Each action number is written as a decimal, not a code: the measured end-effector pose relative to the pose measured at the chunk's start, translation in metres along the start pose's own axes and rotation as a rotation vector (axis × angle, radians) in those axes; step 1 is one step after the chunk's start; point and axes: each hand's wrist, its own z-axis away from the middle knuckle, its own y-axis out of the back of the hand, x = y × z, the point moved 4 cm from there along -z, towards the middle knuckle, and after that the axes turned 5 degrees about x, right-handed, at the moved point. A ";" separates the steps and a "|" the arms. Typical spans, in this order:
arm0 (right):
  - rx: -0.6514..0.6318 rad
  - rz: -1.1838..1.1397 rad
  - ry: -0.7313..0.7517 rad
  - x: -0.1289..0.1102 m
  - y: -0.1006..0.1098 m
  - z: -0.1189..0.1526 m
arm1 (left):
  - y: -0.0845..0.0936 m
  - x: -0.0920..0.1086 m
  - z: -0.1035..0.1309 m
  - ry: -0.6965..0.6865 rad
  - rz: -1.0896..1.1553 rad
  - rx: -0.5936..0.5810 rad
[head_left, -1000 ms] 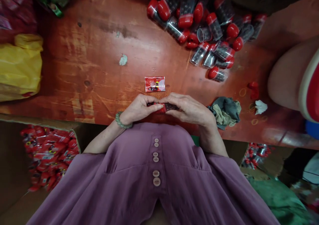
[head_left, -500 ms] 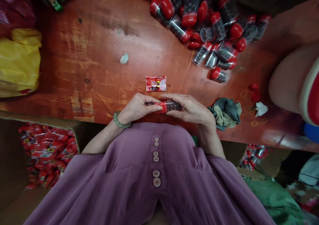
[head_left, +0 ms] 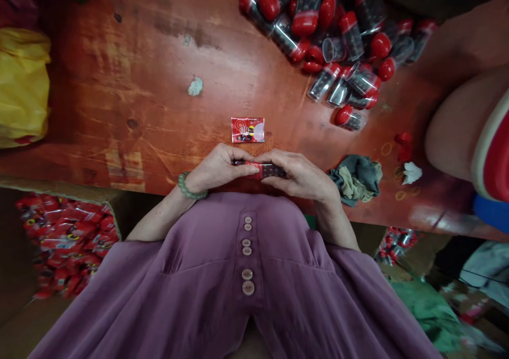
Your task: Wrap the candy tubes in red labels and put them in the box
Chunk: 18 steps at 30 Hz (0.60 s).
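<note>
Two-handed working step, apparently: left hand [head_left: 217, 166] grasping red end of tube [head_left: 272, 171], right hand [head_left: 305, 174] its dark end; next move likely needs both steady.

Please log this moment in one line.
left hand: holds clear red-ended plastic tube; right hand: same tube; red printed packet: on wooden table

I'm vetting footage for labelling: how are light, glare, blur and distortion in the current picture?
Head view: a pale sheen lies on the table, with highlights on the clear containers; head view, edges: shadow darkens the upper right corner, and the tub looks stretched, probably lens distortion; head view, centre: the tube between left hand and right hand looks soft, small print on the red packet unreadable.
</note>
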 end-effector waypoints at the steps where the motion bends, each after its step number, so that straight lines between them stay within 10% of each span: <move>1: 0.031 -0.034 0.006 0.001 0.000 -0.001 | 0.002 0.001 0.001 0.016 0.029 0.006; 12: 0.367 -0.288 -0.137 0.011 -0.010 -0.007 | 0.001 -0.018 0.011 0.066 0.703 0.208; 18: 0.537 -0.306 -0.126 0.010 -0.020 -0.019 | -0.007 -0.010 0.006 0.007 0.713 0.385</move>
